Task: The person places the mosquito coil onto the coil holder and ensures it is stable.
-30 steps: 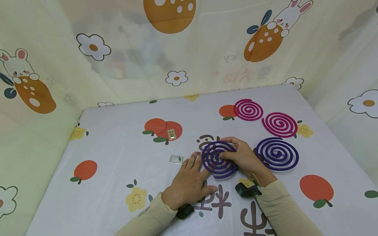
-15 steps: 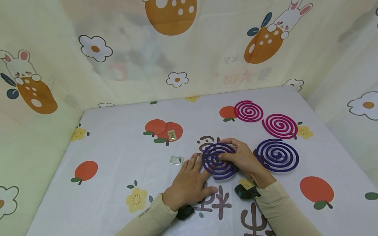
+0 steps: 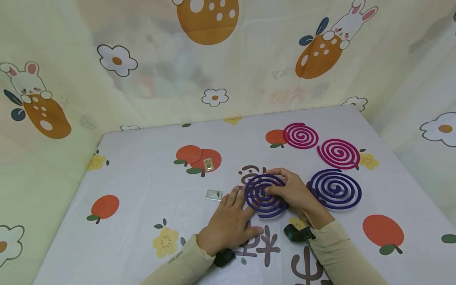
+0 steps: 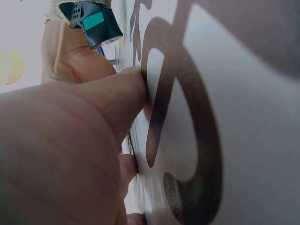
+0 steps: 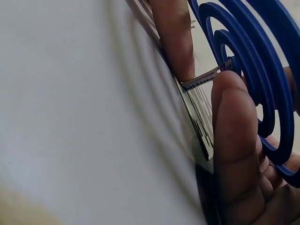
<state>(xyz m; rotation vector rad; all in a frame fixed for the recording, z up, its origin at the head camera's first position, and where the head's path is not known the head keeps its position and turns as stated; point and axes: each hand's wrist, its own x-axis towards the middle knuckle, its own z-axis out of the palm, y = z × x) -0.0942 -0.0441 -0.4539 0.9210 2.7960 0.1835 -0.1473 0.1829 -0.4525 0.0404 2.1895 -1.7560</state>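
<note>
A blue spiral mosquito coil (image 3: 263, 192) is tilted in my right hand (image 3: 297, 198), which pinches it with the thumb at the centre and the other fingers at the far side. A thin metal strip (image 5: 202, 80) rises from a small flat stand (image 5: 199, 119) and reaches the coil's centre in the right wrist view. My left hand (image 3: 228, 223) lies on the tablecloth with its fingers extended. Its index fingertip presses beside the strip, on the stand, and in the head view the coil hides that fingertip.
A second blue mosquito coil (image 3: 336, 189) lies to the right. Two pink coils (image 3: 301, 135) lie behind it. Left of my left hand rests a small clear rectangular piece (image 3: 214, 194) with a dark mark, and farther back a small gold-coloured piece (image 3: 208, 164). A printed curtain (image 3: 160, 91) borders the table.
The head view has shifted slightly, so everything appears a little lower. Both hands and the blue coil keep the same pose.
</note>
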